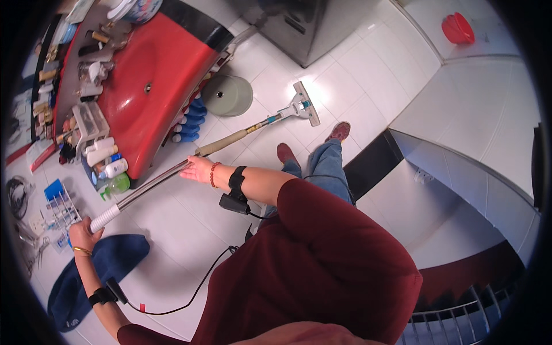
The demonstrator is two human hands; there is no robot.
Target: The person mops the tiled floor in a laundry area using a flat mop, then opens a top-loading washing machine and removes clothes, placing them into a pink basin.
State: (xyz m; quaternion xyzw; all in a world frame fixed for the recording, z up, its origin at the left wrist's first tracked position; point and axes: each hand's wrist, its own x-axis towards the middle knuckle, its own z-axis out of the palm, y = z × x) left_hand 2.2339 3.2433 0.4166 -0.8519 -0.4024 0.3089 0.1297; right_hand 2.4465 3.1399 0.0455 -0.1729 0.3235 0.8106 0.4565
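Observation:
A floor mop with a metal pole (155,186) slants across the tiled floor. My left hand (84,235) is wrapped around the ribbed white grip (105,218) at its upper end. Farther down the pole, my right hand (198,169) bears against the metal just short of a tan sleeve (222,143), its fingers fairly straight and only loosely around it. The flat grey-and-white mop head (311,110), with teal parts, rests on the floor beyond my feet.
A red washbasin counter (172,47) crowded with bottles is at the left. Under its edge are blue-capped bottles (189,123) and a grey-green round tub (228,97). A dark cabinet-like unit (297,26) stands ahead. Navy cloth (112,258) hangs near my left arm; a red bucket (458,28) sits far right.

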